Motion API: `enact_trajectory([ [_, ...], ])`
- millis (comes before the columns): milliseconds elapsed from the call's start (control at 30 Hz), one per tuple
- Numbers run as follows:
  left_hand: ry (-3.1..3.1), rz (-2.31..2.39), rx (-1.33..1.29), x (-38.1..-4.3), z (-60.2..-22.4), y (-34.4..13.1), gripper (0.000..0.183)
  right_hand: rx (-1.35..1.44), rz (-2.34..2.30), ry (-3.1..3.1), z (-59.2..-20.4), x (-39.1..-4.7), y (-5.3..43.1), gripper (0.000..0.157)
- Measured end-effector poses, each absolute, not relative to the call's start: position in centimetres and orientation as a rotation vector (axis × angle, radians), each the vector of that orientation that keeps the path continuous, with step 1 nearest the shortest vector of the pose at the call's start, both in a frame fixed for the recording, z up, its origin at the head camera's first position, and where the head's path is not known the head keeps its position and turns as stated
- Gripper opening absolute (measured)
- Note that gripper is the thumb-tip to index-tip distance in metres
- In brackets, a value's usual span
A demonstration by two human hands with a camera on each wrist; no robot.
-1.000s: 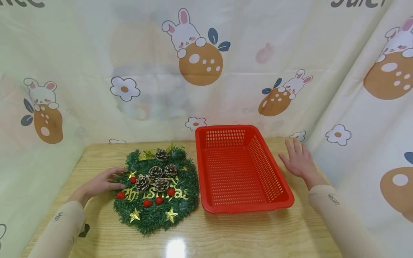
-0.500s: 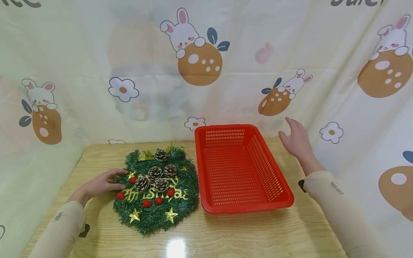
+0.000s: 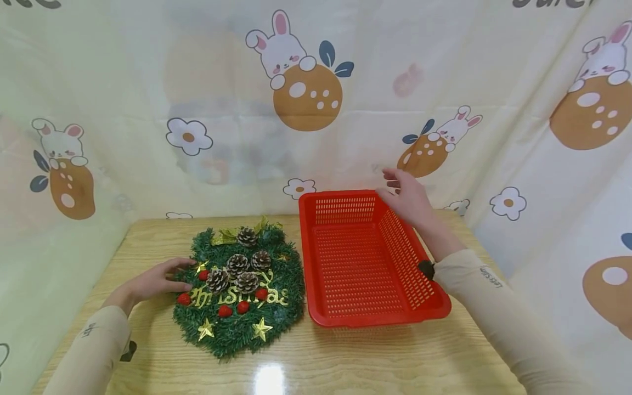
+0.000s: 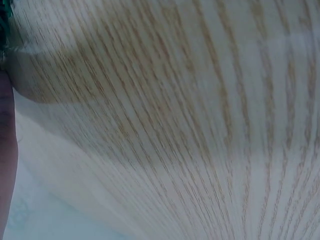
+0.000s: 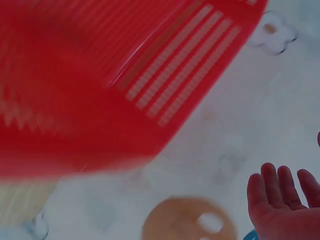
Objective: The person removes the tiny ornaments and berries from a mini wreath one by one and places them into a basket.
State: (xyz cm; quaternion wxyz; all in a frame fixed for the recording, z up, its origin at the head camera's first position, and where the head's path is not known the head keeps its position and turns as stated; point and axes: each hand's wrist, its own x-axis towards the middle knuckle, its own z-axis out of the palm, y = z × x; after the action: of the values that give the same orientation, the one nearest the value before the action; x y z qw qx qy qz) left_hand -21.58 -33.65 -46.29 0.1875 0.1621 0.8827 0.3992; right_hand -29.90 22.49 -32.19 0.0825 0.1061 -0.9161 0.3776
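A green Christmas wreath [image 3: 288, 274] with pinecones, red berries, gold stars and gold lettering lies flat on the left half of the table. At its left edge rests my left hand [image 3: 158, 278], fingers loosely bent and fingertips right at the greenery. In the left wrist view only a strip of that hand shows beside the wood. To the right of the wreath stands a red plastic basket [image 3: 353, 269] with slotted walls and nothing in it. My right hand [image 3: 407, 197] is raised over the basket's far right corner, its fingers relaxed and holding nothing; the right wrist view shows them apart from the basket.
The wood-grain table [image 3: 212, 373] ends at a pale curtain [image 3: 237, 181] printed with rabbits and flowers, which also hangs along both sides. Wreath and basket stand almost side by side. A small dark wrist device [image 3: 426, 269] overlaps the basket's right rim.
My right hand has lifted off the table right of the basket and swung left over its far right corner. The left hand, wreath and basket have stayed put.
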Motion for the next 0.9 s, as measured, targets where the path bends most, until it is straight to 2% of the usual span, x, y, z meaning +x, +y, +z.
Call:
enact_trajectory([
  [433, 2.472, 1.114, 0.488, -21.7, -46.2, -33.6, 0.069, 0.377, 1.440, -2.841, -32.8, -29.7, 12.4, 0.058],
  [667, 2.483, 1.093, 0.447, -21.8, -46.2, -33.7, 0.071, 0.439, 1.601, -2.825, -33.5, -30.2, 7.4, 0.054],
  [900, 2.480, 1.087, 0.444, -21.9, -46.0, -33.8, 0.072, 0.445, 1.718, -2.849, -34.4, -30.5, 3.5, 0.056],
])
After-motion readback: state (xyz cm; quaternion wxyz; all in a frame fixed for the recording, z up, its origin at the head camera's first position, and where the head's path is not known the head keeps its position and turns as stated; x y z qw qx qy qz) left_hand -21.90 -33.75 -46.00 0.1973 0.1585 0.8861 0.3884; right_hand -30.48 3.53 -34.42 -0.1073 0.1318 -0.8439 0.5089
